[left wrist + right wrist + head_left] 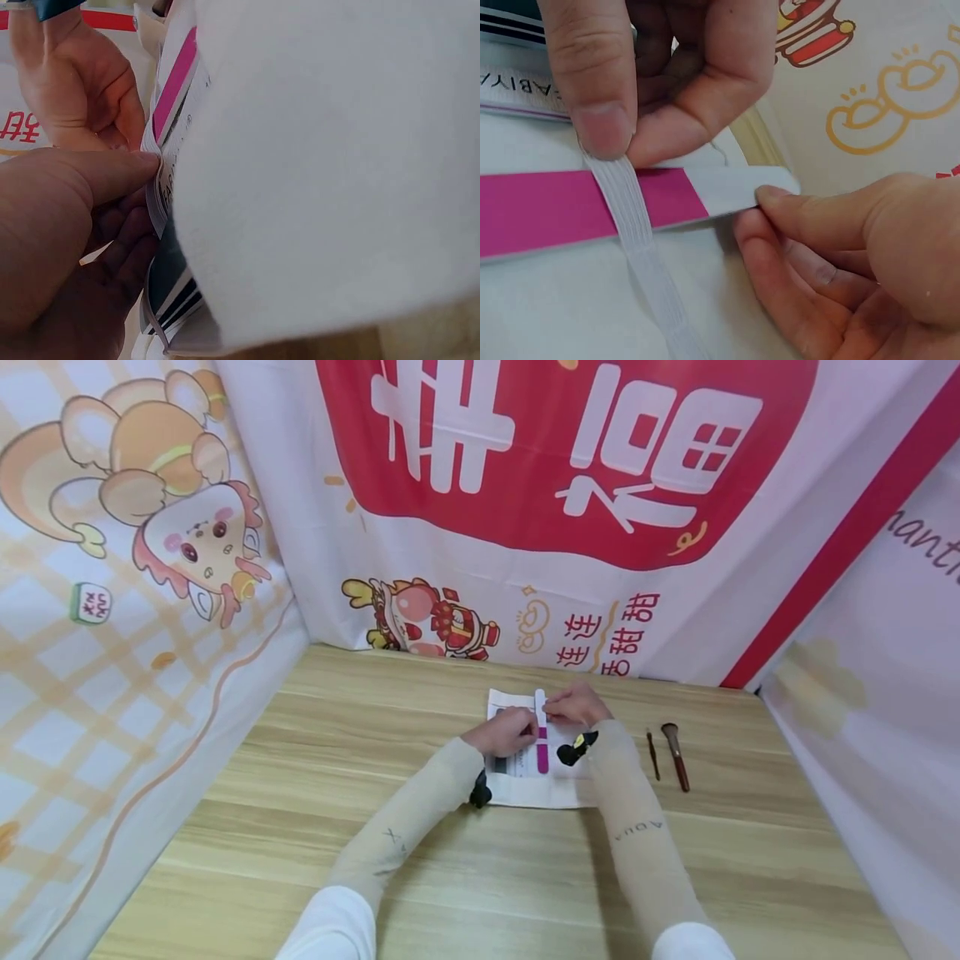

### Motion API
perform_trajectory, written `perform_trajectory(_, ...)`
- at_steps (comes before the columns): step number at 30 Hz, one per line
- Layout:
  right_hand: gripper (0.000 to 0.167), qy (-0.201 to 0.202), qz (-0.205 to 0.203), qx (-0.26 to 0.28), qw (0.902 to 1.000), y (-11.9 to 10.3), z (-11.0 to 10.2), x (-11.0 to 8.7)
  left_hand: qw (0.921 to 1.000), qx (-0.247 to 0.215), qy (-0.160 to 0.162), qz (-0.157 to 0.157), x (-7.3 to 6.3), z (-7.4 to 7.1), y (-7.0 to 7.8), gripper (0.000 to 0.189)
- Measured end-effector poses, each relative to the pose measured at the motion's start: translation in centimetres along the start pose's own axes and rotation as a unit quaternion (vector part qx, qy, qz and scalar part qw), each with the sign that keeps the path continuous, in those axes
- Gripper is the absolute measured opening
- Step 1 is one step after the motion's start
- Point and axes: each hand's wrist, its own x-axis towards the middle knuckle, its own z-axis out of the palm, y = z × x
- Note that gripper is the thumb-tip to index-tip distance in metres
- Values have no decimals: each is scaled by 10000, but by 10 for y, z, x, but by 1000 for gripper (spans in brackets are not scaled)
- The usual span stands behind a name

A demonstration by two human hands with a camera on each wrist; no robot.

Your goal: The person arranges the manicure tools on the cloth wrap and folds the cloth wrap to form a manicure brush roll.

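Note:
A long nail file [543, 758], pink with a white tip, lies across an unfolded white fabric roll [551, 793]. In the right wrist view, the file passes beneath a white elastic band [630, 214]. My left hand [512, 731] pinches that band between thumb and finger, lifting it over the file. At the white tip, the thumb and finger of my right hand [855, 255] hold the file. A dark packet with printed lettering [171, 270] sits in the roll beside my left hand. Much of the left wrist view is covered by a white flap [330, 165].
To the right on the wooden table [450, 877] lie a makeup brush [678, 760] with a brown handle and a thin dark tool [652, 755]. Printed cloth hangings [480, 535] stand behind the table and at both sides.

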Motion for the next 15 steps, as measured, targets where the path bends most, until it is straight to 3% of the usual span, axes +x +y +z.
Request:
perform_trajectory(7,31,-180,139,598,9980,5,-5,-7,10000,-73,28,-13,0,-1,1,10)
perform_trajectory(15,24,-721,472,689,9939,9,-7,-14,9999,-79,74,19,-1,-1,3,10)
